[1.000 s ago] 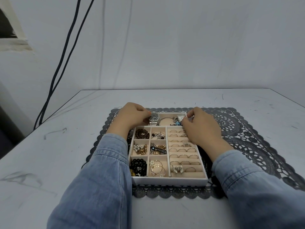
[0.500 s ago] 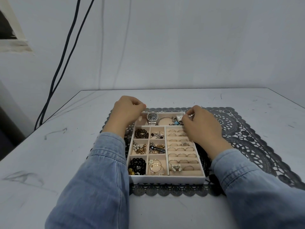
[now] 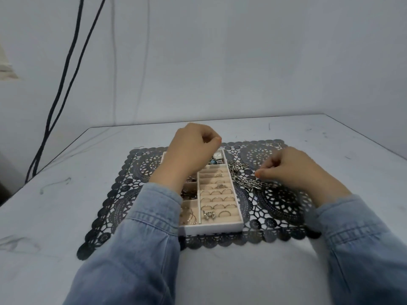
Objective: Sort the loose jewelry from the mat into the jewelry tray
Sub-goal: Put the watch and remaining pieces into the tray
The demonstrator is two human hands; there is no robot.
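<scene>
Just beside right hand fingers: chain on mat.

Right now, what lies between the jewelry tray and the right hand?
In the head view, a silver link chain lies on the lace mat between the jewelry tray and the right hand, reaching its fingers.

Shiny metal rings sit in the tray's matt velvety lining on a dark lacy mat, beside denim sleeves.

Scuffed pale table, black lace mat lying flat on it
</scene>
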